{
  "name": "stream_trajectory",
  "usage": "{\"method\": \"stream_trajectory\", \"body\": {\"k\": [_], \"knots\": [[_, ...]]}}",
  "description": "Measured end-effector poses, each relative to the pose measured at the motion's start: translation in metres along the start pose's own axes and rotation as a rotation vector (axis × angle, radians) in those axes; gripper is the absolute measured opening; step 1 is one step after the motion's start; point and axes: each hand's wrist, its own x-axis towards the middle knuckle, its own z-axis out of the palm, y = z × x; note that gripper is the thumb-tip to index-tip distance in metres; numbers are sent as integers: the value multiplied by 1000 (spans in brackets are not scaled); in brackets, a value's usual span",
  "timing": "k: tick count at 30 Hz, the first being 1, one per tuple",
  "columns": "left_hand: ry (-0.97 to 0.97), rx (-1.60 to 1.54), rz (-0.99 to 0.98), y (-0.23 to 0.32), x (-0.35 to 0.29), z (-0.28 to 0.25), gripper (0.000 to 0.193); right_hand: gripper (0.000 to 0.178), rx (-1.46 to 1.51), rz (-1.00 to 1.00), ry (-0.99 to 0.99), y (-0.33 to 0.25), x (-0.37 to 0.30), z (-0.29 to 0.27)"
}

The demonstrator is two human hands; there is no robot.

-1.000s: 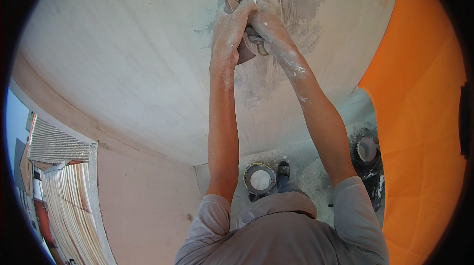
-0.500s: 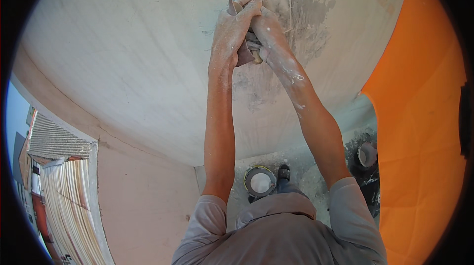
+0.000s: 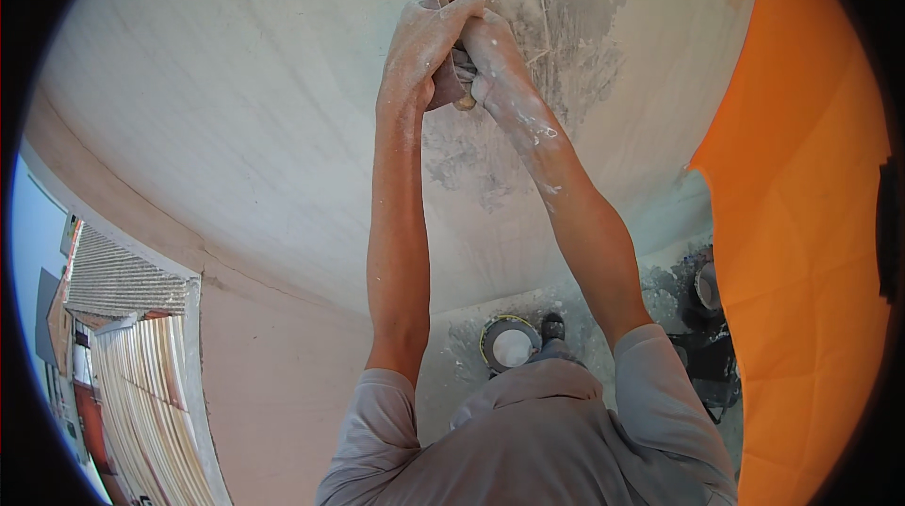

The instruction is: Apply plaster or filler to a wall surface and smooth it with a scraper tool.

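Both my arms reach up to a grey-white plastered wall (image 3: 255,120), hands close together. My left hand (image 3: 413,46) is closed on a brown, stiff-looking sheet (image 3: 446,89), seemingly sandpaper, whose pointed corner juts above the fingers. Its fingertips lie over the top of my right hand (image 3: 490,42). That right hand is wrapped around a putty knife (image 3: 465,103); the wooden handle end shows below the fist, and a white-smeared blade pokes out above, against the wall. White dust and smears cover both hands. Beside them spreads a rough dark grey patch (image 3: 580,30).
A bucket of white paste (image 3: 512,346) stands on the splattered floor by my shoe (image 3: 552,325). An orange sheet (image 3: 811,186) hangs at the right, near another container (image 3: 707,286). An opening at the left shows a corrugated roof (image 3: 127,270).
In the view, my hands, the sheet and the putty knife have shifted slightly left and up. The wall patch also shifts left, while the bucket shifts right. Both grips stay the same.
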Motion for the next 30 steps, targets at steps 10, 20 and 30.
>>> {"method": "stream_trajectory", "body": {"k": [10, 20, 30], "knots": [[35, 91, -15, 5, -1, -2, 44, 16, 6, -16, 31, -1, -6, 11], [-3, 300, 16, 33, 9, 1, 40, 23, 69, 57, 38, -23, 4, 20], [-22, -133, 5, -34, 5, 20, 53, 15, -426, -110, -47, -2, 15, -45]]}}
